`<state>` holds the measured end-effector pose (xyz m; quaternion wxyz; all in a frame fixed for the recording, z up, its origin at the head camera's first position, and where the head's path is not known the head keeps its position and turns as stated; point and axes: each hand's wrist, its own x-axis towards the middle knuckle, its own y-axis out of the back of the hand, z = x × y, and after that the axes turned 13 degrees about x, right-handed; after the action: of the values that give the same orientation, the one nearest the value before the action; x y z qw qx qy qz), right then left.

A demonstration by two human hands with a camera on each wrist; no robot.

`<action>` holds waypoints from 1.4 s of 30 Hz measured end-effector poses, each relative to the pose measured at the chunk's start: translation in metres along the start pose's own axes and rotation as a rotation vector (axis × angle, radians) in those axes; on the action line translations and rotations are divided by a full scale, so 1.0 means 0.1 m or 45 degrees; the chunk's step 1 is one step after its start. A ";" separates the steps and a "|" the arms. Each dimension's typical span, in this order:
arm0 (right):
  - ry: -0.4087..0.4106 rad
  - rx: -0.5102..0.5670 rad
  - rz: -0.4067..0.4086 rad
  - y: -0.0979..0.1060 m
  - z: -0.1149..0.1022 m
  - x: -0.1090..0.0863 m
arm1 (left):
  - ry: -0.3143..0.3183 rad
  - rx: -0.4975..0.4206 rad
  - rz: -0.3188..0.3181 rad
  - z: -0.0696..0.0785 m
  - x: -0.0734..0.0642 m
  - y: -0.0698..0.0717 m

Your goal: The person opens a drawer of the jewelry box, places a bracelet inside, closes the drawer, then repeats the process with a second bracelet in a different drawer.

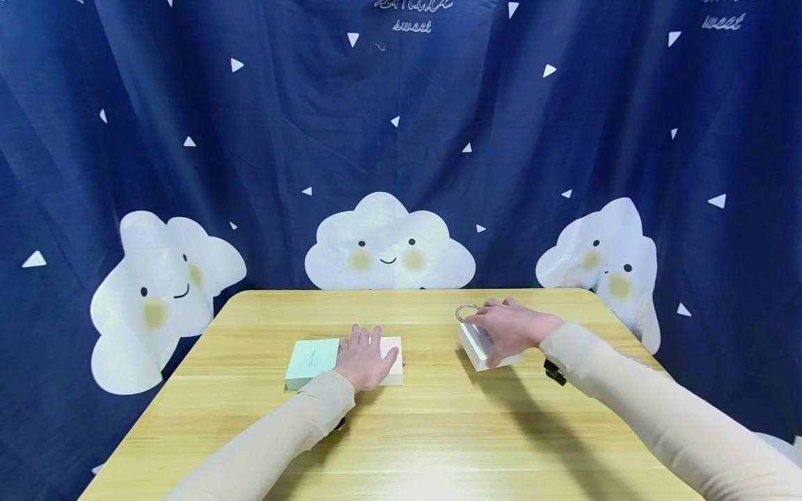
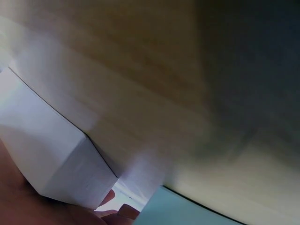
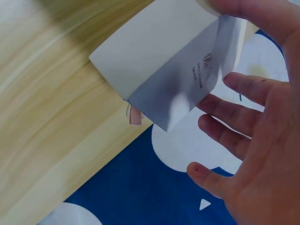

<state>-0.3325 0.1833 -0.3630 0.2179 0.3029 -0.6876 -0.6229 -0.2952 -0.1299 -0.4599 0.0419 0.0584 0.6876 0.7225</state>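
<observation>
In the head view my right hand (image 1: 510, 327) holds a white box (image 1: 474, 348), tilted, at the right of the table. Thumb and fingers grip its opposite sides; dark lettering marks one face of that white box (image 3: 154, 51) in the right wrist view. A pale ring-shaped loop (image 1: 459, 314) shows just beyond it, and a small pink tab (image 3: 135, 116) pokes out at its edge. My left hand (image 1: 363, 365) rests over another white box (image 1: 392, 355), fingers stretched past its far edge. That white box (image 2: 47, 136) is partly covered by the palm.
A mint-green box (image 1: 311, 358) with small lettering lies on the wooden table (image 1: 413, 431), just left of my left hand. Behind the table's far edge hangs a dark blue curtain (image 1: 401, 160) printed with clouds and triangles.
</observation>
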 end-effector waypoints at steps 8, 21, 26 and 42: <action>-0.005 -0.009 -0.007 -0.03 -0.09 0.10 | 0.014 0.001 -0.006 -0.01 0.02 -0.04; -0.007 -0.021 -0.020 -0.15 -0.17 0.25 | 0.017 0.009 -0.031 0.00 0.00 0.01; -0.018 -0.006 -0.028 -0.18 -0.22 0.30 | 0.013 0.005 -0.022 -0.01 0.03 -0.02; -0.058 0.029 -0.049 -0.27 -0.23 0.42 | 0.013 0.040 -0.033 -0.02 0.08 -0.09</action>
<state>-0.3437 0.1363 -0.3900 0.1867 0.3040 -0.6935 -0.6259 -0.3038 -0.1306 -0.4693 0.0470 0.0465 0.6998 0.7113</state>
